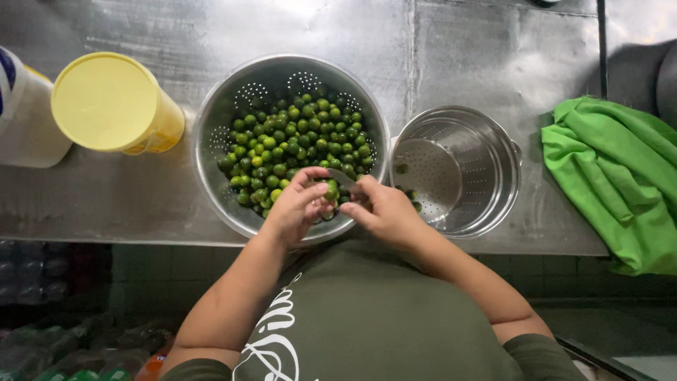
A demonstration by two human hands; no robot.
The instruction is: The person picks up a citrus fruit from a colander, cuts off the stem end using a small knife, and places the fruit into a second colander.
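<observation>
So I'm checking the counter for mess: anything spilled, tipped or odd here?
Nothing stands out. The limes sit inside the colander, the strainer pot stands upright, and the cloth lies bunched at the counter's edge. The left hand holds one lime, the right hand a knife.

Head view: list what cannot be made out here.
- Knife blade: mostly hidden by the right hand.
- Fruit in the left hand: covered by fingers; cut state unclear.
- White container: cut off by the left edge.
- Deep strainer pot: contents partly hidden behind the right hand.
</observation>
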